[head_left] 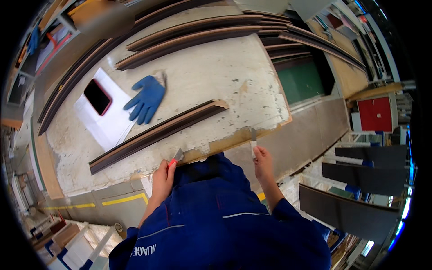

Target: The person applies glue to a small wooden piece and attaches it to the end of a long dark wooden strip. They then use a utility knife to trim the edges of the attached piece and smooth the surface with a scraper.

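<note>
My left hand (pixel 162 181) is closed around the red handle of a scraper (pixel 178 155), whose flat metal blade points at the worn front edge of the workbench (pixel 216 81). Closed too, my right hand (pixel 263 163) grips a narrow tool with a pale handle (pixel 254 143); its thin blade reaches the bench edge, and its exact kind is unclear. A short dark brown moulding strip (pixel 157 134) lies on the bench just beyond my left hand. Farther off rests a blue work glove (pixel 148 100), beside a phone (pixel 97 97) on white paper sheets (pixel 96 123).
Longer dark mouldings (pixel 189 38) lie along the far side of the bench, and more are stacked at the far right. Dark panels (pixel 351 211) stand on racks to my right. A red panel (pixel 376 114) is farther right. Shelving fills the far left.
</note>
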Tool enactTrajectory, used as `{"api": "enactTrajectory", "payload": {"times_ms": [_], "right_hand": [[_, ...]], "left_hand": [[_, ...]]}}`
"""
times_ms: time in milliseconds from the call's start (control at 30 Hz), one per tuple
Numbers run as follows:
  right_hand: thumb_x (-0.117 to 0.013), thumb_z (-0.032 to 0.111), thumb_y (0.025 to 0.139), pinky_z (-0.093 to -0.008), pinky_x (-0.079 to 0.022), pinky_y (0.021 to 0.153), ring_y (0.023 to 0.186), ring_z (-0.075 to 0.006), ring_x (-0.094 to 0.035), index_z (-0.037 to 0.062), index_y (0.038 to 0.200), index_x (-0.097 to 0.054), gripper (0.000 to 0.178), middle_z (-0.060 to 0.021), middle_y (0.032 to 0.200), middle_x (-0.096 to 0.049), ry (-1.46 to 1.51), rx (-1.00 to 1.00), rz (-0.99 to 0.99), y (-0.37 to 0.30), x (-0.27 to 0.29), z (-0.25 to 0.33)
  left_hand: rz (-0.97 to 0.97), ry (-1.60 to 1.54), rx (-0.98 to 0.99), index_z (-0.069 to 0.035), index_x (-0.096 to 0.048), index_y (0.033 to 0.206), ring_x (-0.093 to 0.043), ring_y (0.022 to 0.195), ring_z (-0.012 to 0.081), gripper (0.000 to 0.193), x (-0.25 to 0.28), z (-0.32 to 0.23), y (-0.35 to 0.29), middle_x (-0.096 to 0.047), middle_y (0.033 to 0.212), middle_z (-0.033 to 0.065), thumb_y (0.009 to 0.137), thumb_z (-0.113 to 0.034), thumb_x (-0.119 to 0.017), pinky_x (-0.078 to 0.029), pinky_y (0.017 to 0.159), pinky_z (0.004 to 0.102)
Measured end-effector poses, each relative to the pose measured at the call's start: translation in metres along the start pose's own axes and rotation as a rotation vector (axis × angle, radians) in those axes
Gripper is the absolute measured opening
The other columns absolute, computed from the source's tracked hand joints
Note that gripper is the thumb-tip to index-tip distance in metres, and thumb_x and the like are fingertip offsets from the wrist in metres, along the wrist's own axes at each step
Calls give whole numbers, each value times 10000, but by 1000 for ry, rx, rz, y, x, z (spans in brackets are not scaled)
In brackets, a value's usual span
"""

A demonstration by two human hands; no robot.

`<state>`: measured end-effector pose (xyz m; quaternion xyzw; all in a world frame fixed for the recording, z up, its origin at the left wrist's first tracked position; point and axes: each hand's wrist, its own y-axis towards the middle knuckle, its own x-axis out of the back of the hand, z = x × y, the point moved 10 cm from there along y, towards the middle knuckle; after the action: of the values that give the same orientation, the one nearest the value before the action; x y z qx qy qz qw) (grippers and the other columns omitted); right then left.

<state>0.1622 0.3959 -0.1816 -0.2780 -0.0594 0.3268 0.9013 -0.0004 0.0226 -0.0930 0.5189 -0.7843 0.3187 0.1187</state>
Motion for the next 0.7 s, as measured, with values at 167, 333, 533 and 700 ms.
{"api": "enactTrajectory", "payload": {"times_ms": [167, 333, 533, 700], "right_hand": [[-692, 169, 941, -192, -342, 536, 648, -22, -479, 77, 989, -657, 109, 53, 782, -594, 79, -86, -1, -4, 27, -56], [-699, 162, 933, -230, -408, 566, 658, -55, -522, 50, 955, -662, 120, 22, 790, -621, -164, 45, -311, -27, 54, -23], [-718, 116, 909, -250, -465, 619, 679, -87, -569, 9, 919, -674, 117, -39, 762, -639, -631, 519, -378, -40, 23, 48], [-711, 92, 909, -272, -477, 622, 661, -90, -565, 11, 910, -684, 85, -56, 758, -648, -532, 556, -509, -54, 53, 50]], "left_hand": [[79, 35, -110, -31, -551, 914, -584, 613, 376, 299, -9, -24, 14, -587, 673, 197, 1013, -313, -559, -444, 581, 416], [130, 60, -163, -28, -559, 906, -598, 621, 367, 284, -9, -30, 28, -597, 682, 193, 1004, -294, -576, -451, 584, 406], [188, 43, -235, -23, -570, 883, -590, 603, 342, 271, -11, -51, 36, -595, 674, 180, 992, -269, -603, -451, 576, 390], [182, -32, -209, -20, -573, 866, -573, 575, 310, 278, -9, -49, 38, -587, 657, 161, 984, -268, -618, -441, 558, 375]]}}
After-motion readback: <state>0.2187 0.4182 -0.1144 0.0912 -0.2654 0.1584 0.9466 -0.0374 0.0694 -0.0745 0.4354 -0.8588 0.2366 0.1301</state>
